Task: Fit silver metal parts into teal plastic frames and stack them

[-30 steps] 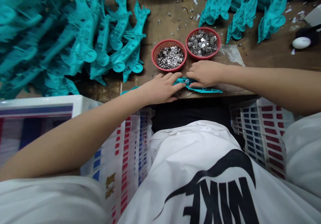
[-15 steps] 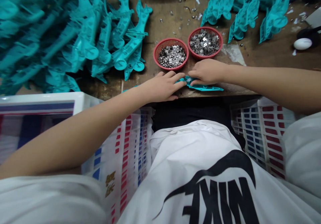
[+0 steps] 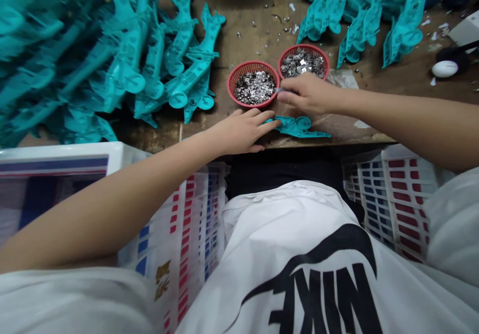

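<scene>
Left hand (image 3: 239, 133) flat, fingertips pinning teal part (image 3: 299, 127) to worktop (image 3: 243, 29) edge, steadying it | right hand (image 3: 309, 93) at its 12 o'clock pinches metal bit (image 3: 280, 90) by red basket (image 3: 229, 82).

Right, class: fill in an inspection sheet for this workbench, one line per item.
Surface: worn wooden table, metal bits scattered.
Job's things: teal part at the near edge; left red basket and right red basket hold metal pieces.
Clutter: left teal pile, right teal pile, white oval object.
Hands: left hand flat, touching the teal part; right hand pinches a small metal piece.
Cables: nothing seen.
Surroundings: left crate, right crate, both slotted.
</scene>
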The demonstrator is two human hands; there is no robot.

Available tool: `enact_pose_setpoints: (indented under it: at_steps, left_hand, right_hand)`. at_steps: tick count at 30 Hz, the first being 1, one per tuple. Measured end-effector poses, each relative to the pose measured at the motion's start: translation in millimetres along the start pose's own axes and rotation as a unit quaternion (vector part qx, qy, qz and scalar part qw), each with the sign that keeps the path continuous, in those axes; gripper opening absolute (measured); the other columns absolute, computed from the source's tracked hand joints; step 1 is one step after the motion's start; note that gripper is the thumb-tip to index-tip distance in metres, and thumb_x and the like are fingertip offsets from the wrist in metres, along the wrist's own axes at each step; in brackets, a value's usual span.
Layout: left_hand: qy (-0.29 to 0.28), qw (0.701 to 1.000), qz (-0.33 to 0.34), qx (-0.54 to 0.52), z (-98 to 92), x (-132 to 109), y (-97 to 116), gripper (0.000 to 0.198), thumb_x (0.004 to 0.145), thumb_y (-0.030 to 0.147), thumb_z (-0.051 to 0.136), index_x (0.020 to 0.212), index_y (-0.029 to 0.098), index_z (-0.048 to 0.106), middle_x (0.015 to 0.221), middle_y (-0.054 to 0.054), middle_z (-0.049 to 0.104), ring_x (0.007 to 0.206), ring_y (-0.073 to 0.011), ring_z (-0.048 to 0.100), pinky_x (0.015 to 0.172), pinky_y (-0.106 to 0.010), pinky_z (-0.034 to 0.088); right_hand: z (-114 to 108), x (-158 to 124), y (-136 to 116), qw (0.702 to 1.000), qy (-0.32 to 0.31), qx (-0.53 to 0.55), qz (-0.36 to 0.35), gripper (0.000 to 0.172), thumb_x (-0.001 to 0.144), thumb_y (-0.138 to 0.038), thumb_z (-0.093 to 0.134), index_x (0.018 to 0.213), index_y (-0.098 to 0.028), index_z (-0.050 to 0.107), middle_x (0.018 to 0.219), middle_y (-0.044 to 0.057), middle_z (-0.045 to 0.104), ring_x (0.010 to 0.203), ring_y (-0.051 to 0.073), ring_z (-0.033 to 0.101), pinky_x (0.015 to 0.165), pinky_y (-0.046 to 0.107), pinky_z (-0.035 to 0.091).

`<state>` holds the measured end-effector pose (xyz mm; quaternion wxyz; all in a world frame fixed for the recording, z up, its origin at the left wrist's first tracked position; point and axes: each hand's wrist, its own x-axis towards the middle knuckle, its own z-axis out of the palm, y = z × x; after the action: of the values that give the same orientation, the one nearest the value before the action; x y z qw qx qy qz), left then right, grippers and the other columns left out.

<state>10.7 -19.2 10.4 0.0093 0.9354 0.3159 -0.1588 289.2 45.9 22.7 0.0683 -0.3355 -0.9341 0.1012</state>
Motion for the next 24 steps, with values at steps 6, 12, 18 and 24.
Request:
enact_pose_setpoints:
  at_steps: [6, 12, 18, 24]
  left_hand:
    - [-0.027, 0.999, -0.020, -0.011, -6.1, 0, 3, 0.096, 0.118, 0.041, 0.077, 0.204, 0.031, 0.034, 0.204, -0.024, 0.041, 0.179, -0.0519, 0.051, 0.136, -0.064, 0.058]
    - [-0.044, 0.998, -0.040, -0.011, -11.2, 0, 12, 0.102, 0.116, 0.039, 0.082, 0.204, 0.033, 0.031, 0.205, -0.021, 0.040, 0.177, -0.0500, 0.052, 0.135, -0.061, 0.060]
    - [-0.039, 0.998, -0.040, 0.008, -12.6, 1, 19, 0.103, 0.110, 0.035, 0.085, 0.202, 0.029, 0.038, 0.200, -0.023, 0.047, 0.169, -0.0505, 0.057, 0.125, -0.060, 0.067]
    - [-0.023, 0.998, -0.033, 0.042, -12.2, 3, 26, 0.100, 0.109, 0.035, 0.087, 0.198, 0.027, 0.043, 0.196, -0.023, 0.052, 0.162, -0.0465, 0.063, 0.117, -0.052, 0.070]
  right_hand:
    - [-28, -1, 2, 0.995, 0.083, 0.035, 0.033, 0.087, 0.126, -0.076, 0.027, 0.108, -0.017, 0.088, 0.100, 0.016, 0.089, 0.093, 0.024, 0.073, 0.084, 0.043, 0.051]
    - [4, -5, 37, 0.980, -0.125, -0.140, 0.062, 0.065, 0.123, -0.063, 0.060, 0.101, -0.013, 0.094, 0.095, 0.017, 0.091, 0.096, 0.028, 0.085, 0.089, 0.043, 0.056]
    - [38, -9, 64, 0.981, -0.073, -0.164, 0.079, 0.052, 0.117, -0.058, 0.074, 0.105, -0.012, 0.094, 0.092, 0.018, 0.090, 0.095, 0.032, 0.084, 0.091, 0.044, 0.060]
    - [49, -13, 67, 0.986, 0.046, -0.156, 0.022, 0.064, 0.127, -0.066, 0.056, 0.107, -0.017, 0.091, 0.090, 0.016, 0.089, 0.102, 0.031, 0.085, 0.093, 0.042, 0.060]
